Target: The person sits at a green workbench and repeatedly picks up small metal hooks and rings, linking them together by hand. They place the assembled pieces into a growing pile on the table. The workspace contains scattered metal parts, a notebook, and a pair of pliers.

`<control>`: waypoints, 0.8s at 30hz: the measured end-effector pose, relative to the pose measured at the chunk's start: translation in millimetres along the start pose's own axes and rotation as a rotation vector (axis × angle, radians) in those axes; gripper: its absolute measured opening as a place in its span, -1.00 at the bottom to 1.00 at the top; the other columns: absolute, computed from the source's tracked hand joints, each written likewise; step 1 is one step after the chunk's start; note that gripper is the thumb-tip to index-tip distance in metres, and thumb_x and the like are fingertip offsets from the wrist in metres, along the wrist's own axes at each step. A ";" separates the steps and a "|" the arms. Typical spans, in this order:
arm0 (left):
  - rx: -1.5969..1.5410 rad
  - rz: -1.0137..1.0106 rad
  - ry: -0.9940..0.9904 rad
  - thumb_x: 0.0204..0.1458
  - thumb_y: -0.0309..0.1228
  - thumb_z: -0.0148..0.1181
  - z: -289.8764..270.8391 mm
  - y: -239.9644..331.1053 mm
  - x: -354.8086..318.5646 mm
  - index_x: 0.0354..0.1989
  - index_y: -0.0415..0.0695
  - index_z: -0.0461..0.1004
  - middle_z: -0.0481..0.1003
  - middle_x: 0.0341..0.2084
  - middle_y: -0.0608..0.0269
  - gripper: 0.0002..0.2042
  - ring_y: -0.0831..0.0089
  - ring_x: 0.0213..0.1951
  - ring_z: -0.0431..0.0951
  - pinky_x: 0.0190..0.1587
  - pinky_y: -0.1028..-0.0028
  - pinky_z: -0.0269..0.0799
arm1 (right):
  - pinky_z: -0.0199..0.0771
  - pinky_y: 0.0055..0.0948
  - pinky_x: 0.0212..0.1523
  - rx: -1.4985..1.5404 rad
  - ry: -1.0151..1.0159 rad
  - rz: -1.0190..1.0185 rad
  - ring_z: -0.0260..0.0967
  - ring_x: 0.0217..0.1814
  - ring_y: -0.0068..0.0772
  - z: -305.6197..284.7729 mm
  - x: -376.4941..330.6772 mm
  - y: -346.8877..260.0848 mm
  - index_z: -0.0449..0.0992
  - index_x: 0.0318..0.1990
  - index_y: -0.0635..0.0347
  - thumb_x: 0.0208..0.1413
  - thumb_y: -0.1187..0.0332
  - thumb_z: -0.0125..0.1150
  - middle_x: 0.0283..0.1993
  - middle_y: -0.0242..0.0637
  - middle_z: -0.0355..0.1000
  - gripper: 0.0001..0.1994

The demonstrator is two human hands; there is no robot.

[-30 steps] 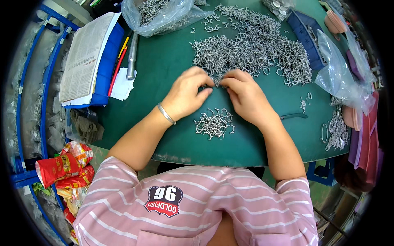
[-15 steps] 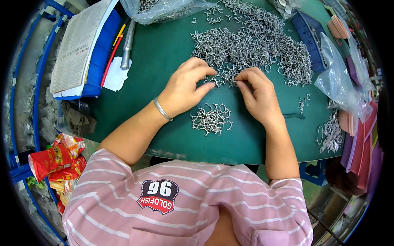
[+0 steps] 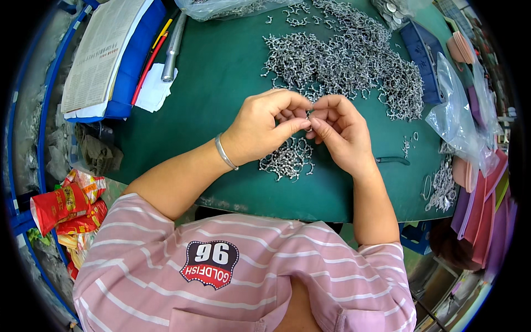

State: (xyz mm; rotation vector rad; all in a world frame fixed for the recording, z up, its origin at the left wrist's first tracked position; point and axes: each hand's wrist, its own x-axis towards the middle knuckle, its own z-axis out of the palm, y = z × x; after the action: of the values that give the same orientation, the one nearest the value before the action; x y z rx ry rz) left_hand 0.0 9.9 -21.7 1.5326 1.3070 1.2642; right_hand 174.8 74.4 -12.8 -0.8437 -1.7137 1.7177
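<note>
Both hands meet above the middle of a green table (image 3: 221,83), fingertips pressed together. The left hand (image 3: 264,128) curls its thumb and forefinger toward the right hand (image 3: 338,133), and between them they pinch a small silver metal ring piece (image 3: 307,126), mostly hidden by the fingers, so its exact shape cannot be told. A thin metal bangle (image 3: 224,152) sits on the left wrist. Just below the hands, on the table, lies a small heap of metal clips (image 3: 287,159), apart from the fingers. Beyond the hands spreads a much larger pile of the same silvery parts (image 3: 345,61), reaching toward the far edge. At the right edge a clear plastic bag (image 3: 459,119) lies beside a dark blue tray (image 3: 423,52), and another cluster of metal rings (image 3: 442,185) lies near the table's right rim. On the left side rest a folded newspaper (image 3: 97,52) on a blue folder (image 3: 135,61), a white cloth (image 3: 155,91), and a metal tube (image 3: 172,47). Red snack packets (image 3: 63,202) lie off the table at lower left.
</note>
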 end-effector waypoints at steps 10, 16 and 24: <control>-0.419 -0.327 0.011 0.02 -0.63 0.17 -5.3 -0.6 1.7 -0.26 -0.33 0.47 0.51 -0.35 0.22 -0.88 0.52 -0.28 0.55 -0.17 0.54 0.52 | 0.43 -0.33 -0.22 -0.912 0.065 -0.335 0.39 -0.23 -0.12 -7.7 3.6 2.0 0.51 -0.30 0.28 -0.08 0.60 0.18 -0.26 -0.18 0.39 -0.86; -0.469 -0.262 0.002 0.01 -0.65 0.17 -5.3 -4.2 1.7 -0.20 -0.34 0.44 0.49 -0.28 0.18 -0.83 0.49 -0.21 0.53 -0.11 0.52 0.51 | 0.45 -0.46 -0.32 -0.487 0.039 -0.267 0.46 -0.30 -0.35 -4.9 -1.0 -4.2 0.51 -0.26 0.29 -0.02 0.50 0.27 -0.31 -0.21 0.45 -0.85; -0.514 -0.151 0.009 -0.02 -0.68 0.19 -0.8 -3.1 -1.6 -0.18 -0.31 0.42 0.45 -0.22 0.19 -0.79 0.51 -0.20 0.51 -0.12 0.55 0.48 | 0.47 -0.46 -0.35 -0.540 0.062 -0.423 0.48 -0.34 -0.33 -2.6 -1.6 1.2 0.51 -0.29 0.26 -0.10 0.57 0.29 -0.36 -0.21 0.49 -0.83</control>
State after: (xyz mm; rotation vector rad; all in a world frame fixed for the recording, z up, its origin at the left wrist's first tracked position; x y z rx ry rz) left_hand -1.5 8.9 -24.9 1.0482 0.9787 1.3756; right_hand 177.9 74.8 -13.9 -0.6735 -2.1628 0.9556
